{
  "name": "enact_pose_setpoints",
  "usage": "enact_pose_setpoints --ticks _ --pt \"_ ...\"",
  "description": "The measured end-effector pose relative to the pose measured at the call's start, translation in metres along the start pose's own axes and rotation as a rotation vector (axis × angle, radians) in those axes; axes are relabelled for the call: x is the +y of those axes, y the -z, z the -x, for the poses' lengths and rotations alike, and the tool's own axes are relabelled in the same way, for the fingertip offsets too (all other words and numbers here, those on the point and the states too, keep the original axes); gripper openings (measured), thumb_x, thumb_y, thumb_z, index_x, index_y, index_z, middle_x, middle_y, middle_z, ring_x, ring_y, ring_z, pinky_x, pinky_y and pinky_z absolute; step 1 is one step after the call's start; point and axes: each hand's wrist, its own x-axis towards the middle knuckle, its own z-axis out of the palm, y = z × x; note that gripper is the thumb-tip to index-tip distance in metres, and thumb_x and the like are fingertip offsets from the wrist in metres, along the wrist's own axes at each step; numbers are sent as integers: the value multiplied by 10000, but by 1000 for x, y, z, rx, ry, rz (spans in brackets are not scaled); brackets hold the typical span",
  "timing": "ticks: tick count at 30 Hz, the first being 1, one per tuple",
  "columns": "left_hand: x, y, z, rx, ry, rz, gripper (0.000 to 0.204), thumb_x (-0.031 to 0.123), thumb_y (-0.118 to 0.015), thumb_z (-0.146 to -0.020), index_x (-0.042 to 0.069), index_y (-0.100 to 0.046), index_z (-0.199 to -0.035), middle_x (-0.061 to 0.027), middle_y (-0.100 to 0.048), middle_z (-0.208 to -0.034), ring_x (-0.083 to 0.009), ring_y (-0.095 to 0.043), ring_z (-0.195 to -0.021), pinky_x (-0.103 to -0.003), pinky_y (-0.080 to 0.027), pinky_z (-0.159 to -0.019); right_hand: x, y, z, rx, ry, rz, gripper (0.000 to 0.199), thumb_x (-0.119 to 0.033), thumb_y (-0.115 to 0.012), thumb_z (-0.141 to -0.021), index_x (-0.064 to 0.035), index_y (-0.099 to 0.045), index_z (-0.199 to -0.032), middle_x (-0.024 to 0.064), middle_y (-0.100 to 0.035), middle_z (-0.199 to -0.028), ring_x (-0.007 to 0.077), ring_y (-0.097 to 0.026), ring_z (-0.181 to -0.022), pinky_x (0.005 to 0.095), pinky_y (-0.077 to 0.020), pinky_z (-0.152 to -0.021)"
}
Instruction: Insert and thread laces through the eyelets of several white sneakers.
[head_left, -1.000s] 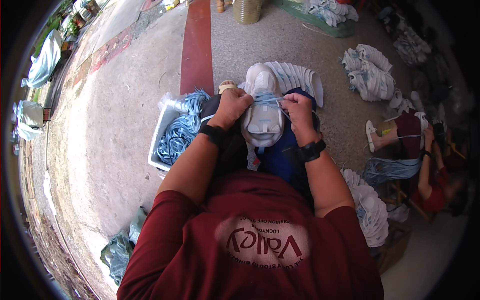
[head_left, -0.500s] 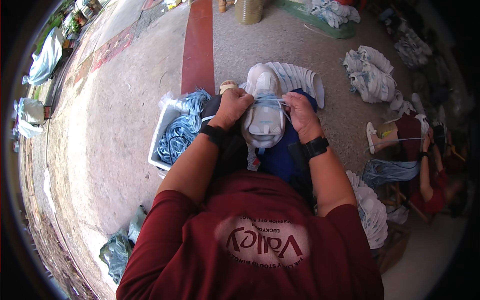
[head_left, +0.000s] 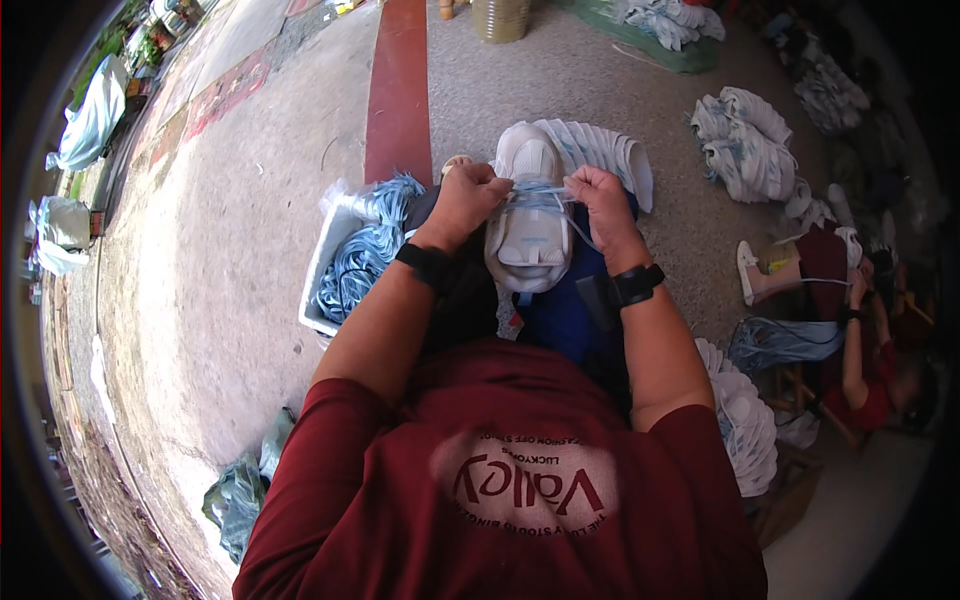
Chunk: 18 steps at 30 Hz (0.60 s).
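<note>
A white shoe upper (head_left: 530,240) rests on my lap, its toe pointing away from me. Pale blue shoelace (head_left: 540,197) runs across its front in several rows. At the left edge of the lacing, my left hand (head_left: 465,205) is closed with thumb and forefinger pinching the lace. My right hand (head_left: 603,205) pinches the lace at the right edge, and a loose length hangs below that hand. Which lace end each hand has is too small to tell. Beyond the shoe lies a fanned row of white shoe uppers (head_left: 597,160).
Left of my legs stands a white box (head_left: 316,285) full of blue laces (head_left: 355,265). Bundled white uppers (head_left: 742,145) lie on the floor to the right, with more uppers (head_left: 738,420) stacked beside me. A co-worker in red (head_left: 868,385) sits far right near hanging blue laces (head_left: 785,345).
Both hands have shifted slightly away from me along the shoe, and the lace between them lies higher, nearer the toe. Both still pinch it.
</note>
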Motion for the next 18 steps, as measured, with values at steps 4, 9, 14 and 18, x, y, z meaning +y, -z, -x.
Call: enact_pose_setpoints --ticks 4,9,14,18 --pt "0 1 4 -16 103 75 243 173 -638 -787 -70 -639 -794 -18 -568 -651 -86 -498 -602 -251 -421 -552 7 5 3 10 -30 -137 131 -52 -593 -824 -43 -573 -694 -34 -482 -641 58 -404 -612 196 -336 -606" --pt "-7 1 7 22 57 28 256 189 -641 -795 -60 -618 -740 -12 -564 -645 -89 -500 -602 -256 -424 -553 6 8 10 -8 -51 172 118 -63 -626 -793 -36 -567 -694 -24 -503 -639 79 -433 -604 235 -345 -549" --pt "-7 0 18 94 -99 -189 317 292 -649 -784 -21 -608 -746 -190 -604 -664 -309 -604 -640 -374 -471 -636 0 5 20 -13 147 836 120 -69 -652 -754 -10 -555 -713 8 -511 -605 129 -466 -578 302 -374 -515" --pt "-1 -1 19 97 -125 -268 317 307 -622 -805 -9 -594 -789 -213 -608 -705 -363 -604 -687 -404 -471 -661 3 7 23 120 260 685 71 -22 -618 -741 -3 -550 -752 22 -508 -602 165 -488 -545 310 -394 -514"
